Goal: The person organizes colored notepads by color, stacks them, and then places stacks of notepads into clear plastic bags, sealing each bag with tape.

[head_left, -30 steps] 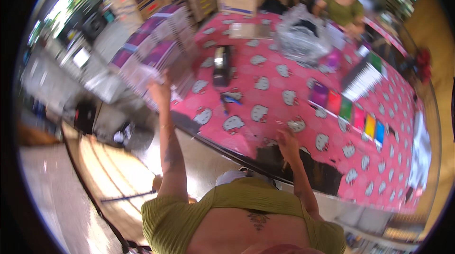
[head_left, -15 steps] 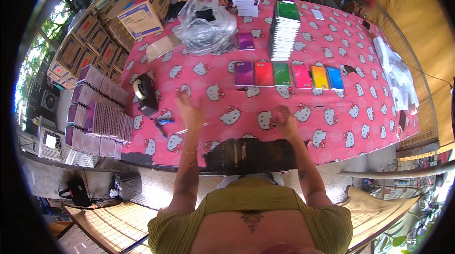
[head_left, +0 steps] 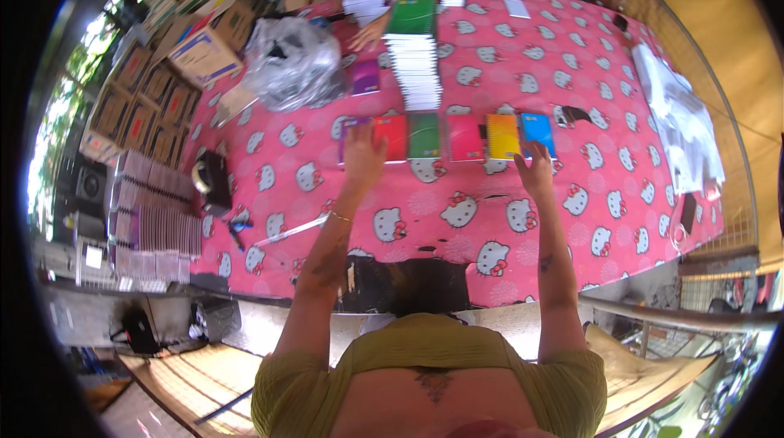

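A row of small notebooks lies across the table: purple (head_left: 345, 126), red (head_left: 394, 142), green (head_left: 425, 137), pink (head_left: 465, 139), yellow (head_left: 501, 134) and blue (head_left: 537, 131). My left hand (head_left: 364, 158) is over the purple and red ones at the row's left end, fingers spread, covering part of both. At the other end, my right hand (head_left: 535, 170) has its fingertips at the lower edge of the blue notebook, fingers apart. Neither hand holds anything. Behind the row rises a tall stack of notebooks (head_left: 415, 74) with a green cover on top.
A co-worker's hand (head_left: 371, 34) reaches beside the tall stack, above a single purple notebook (head_left: 365, 77). Clear plastic bag (head_left: 294, 66), tape dispenser (head_left: 214, 183) and stacked spiral notebooks (head_left: 167, 230) are at left. White plastic bags (head_left: 665, 115) lie at the right edge.
Both my hands have moved forward from the near part of the table to the two ends of the row. The co-worker's hand has come forward beside the tall stack. The view has shifted.
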{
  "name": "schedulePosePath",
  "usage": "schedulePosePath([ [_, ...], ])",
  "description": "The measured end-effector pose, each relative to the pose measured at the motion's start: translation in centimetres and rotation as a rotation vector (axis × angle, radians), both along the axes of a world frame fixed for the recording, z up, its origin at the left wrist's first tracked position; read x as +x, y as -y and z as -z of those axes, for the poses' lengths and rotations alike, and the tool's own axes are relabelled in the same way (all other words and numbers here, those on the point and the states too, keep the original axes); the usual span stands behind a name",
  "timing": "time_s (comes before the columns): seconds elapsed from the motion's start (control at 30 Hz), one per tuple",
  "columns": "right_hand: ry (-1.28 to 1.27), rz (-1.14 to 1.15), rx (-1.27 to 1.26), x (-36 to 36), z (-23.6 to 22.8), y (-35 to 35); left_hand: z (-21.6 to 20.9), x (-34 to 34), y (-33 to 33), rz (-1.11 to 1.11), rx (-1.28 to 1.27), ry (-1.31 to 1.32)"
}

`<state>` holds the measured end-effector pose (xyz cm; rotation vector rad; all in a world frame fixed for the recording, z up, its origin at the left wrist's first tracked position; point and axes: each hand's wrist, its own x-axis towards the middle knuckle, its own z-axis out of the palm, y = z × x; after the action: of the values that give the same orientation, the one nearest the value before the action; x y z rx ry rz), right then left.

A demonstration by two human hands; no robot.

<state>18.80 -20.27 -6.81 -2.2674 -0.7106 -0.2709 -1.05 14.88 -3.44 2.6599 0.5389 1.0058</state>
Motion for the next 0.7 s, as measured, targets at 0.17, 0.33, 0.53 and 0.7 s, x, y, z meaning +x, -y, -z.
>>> schedulePosePath([
  [0.17, 0.024, 0.205, -0.088, 6.6, 1.6, 2.3, -7.8, 6.1, 4.4, 0.218, -0.098, 0.192],
  [0.33, -0.233, 0.311, -0.245, 11.5, 3.0, 2.9, -10.8, 11.9, 5.8, 0.164, 0.039, 0.475],
  [0.53, -0.305, 0.327, -0.370, 11.3, 3.2, 0.6, -15.6, 13.3, -0.8, 0.148, 0.394, 0.257],
  [0.7, -0.281, 0.328, -0.357, 12.1, 4.3, 1.7, -18.1, 12.4, 0.2, 0.253, 0.445, 0.364],
])
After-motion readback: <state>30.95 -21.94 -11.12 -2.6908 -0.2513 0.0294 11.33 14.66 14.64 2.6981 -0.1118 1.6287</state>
